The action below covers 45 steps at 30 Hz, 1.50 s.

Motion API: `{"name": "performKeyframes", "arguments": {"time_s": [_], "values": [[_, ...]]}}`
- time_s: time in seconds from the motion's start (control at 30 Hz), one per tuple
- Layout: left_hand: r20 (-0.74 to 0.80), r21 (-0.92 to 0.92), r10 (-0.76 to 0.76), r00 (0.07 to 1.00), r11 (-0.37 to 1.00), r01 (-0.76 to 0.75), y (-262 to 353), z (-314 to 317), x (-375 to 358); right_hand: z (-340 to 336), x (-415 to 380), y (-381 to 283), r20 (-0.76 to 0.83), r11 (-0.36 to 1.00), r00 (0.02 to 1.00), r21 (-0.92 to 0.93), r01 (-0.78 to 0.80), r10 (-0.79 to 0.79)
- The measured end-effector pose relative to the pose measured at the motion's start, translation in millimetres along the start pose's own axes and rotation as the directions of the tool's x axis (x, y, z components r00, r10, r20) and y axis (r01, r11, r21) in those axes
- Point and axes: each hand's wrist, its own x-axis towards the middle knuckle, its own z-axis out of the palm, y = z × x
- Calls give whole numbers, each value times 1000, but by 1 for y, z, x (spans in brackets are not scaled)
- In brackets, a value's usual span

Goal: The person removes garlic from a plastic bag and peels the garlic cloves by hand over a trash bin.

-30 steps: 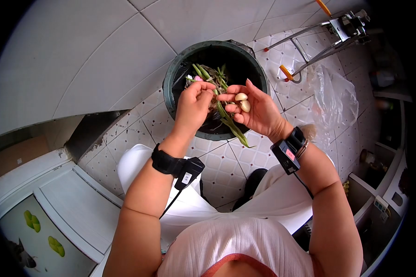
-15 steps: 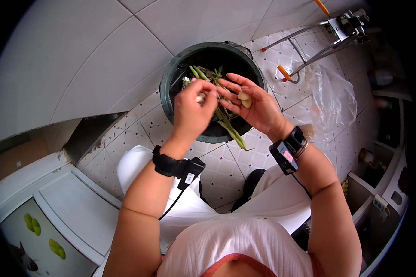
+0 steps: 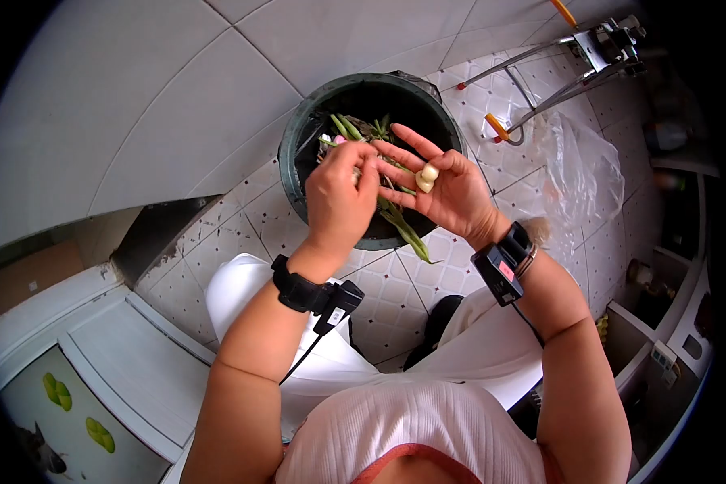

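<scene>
Palm up, my right hand (image 3: pixel 452 194) lies over the bin with its fingers stretched out. Pale garlic cloves (image 3: pixel 427 178) rest in that palm. My left hand (image 3: pixel 340 192) is curled, its thumb and fingertips pinched together beside the right fingertips; a small pale thing partly shows inside, too hidden to name. Below both hands is a dark green round bin (image 3: pixel 292 161) with a black liner. Green stalks and leaves (image 3: pixel 407 230) lie in it, and one leaf hangs over the near rim.
A metal folding frame with orange grips (image 3: pixel 540 101) stands on the tiled floor at the upper right. Next to it lies a clear plastic bag (image 3: pixel 581 177). White cabinet fronts (image 3: pixel 137 355) are at the lower left, and shelves (image 3: pixel 661 298) are at the right.
The cloves in my right palm have shifted slightly and sit a little higher. My left hand has turned a little, with its fingers still pinched near the right fingertips.
</scene>
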Motion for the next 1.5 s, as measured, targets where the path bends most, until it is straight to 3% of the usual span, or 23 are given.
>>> {"name": "performKeyframes", "arguments": {"time_s": [0.07, 0.1, 0.13, 0.17, 0.2, 0.23, 0.27, 0.33, 0.37, 0.4, 0.43, 0.47, 0.53, 0.57, 0.63, 0.73, 0.97, 1.03, 1.13, 1.17, 1.23, 1.33, 1.5], "values": [[5, -49, -210, 978, 976, 210, -2, -5, 2, -3, -2, -2, -85, 996, 996, -90, 20, -28], [101, -198, -348, 932, 911, 361, -6, -4, 1, -6, -3, -3, -167, 983, 984, -181, 32, -63], [99, -197, -347, 933, 912, 360, -11, -5, 1, -9, -4, -4, -245, 962, 964, -270, 37, -106], [260, -512, -549, 794, 619, 596, -16, -6, 1, -11, -4, -4, -317, 933, 935, -358, 35, -156], [481, -683, -624, 616, 174, 710, -22, -8, 1, -12, -3, -3, -316, 933, 936, -359, 36, -157], [561, -714, -554, 615, 52, 698, -28, -9, 0, -12, -2, -2, -303, 872, 935, -489, 13, -184], [561, -714, -553, 616, 54, 698, -25, -9, 1, -11, -1, -1, -287, 793, 935, -609, -10, -209], [544, -730, -526, 654, 87, 678, -17, -8, 3, -3, 1, 7, -274, 755, 924, -656, 25, -268], [545, -730, -525, 654, 87, 678, -18, -5, 1, -6, 1, 12, -197, 599, 920, -799, 50, -339], [486, -733, -506, 713, 208, 647, -22, -1, -3, -7, 2, 16, -107, 415, 914, -907, 72, -392], [427, -725, -478, 768, 326, 606, -23, 2, -5, -7, 2, 18, -131, 427, 909, -902, 56, -396], [427, -726, -477, 768, 326, 606, -21, 1, -6, -5, 3, 17, -131, 427, 909, -903, 56, -396], [390, -654, -434, 812, 490, 576, -16, -1, -5, 1, 3, 16, -114, 336, 874, -940, 59, -472], [390, -654, -434, 812, 490, 576, -16, 0, -5, -1, 3, 16, -114, 336, 874, -940, 59, -472], [367, -600, -352, 861, 618, 508, -16, 1, -4, -5, 3, 16, -32, 190, 870, -979, 72, -492], [333, -613, -382, 862, 607, 506, -12, 3, -4, -6, 2, 17, -7, 113, 875, -992, 55, -485], [336, -497, -293, 895, 752, 433, -11, 1, -4, 0, 3, 13, 6, 140, 889, -987, 79, -458], [213, -311, -183, 960, 919, 244, -4, -2, -2, 3, 2, 13, -13, 132, 894, -990, 51, -447], [205, -216, -124, 971, 962, 168, -7, -1, -3, -6, 4, 15, 3, 201, 895, -974, 103, -445], [205, -216, -123, 971, 962, 167, -8, 0, -4, -7, 4, 14, 3, 201, 895, -974, 104, -446], [276, -415, -210, 938, 854, 313, -10, 1, -6, -8, 4, 13, -81, 402, 903, -910, 106, -422], [354, -534, -261, 898, 732, 423, -1, 0, -3, -8, 2, 11, -134, 471, 909, -879, 75, -394], [356, -530, -229, 906, 749, 398, -11, 3, -6, -10, 0, 7, -178, 622, 943, -782, 37, -281]]}}
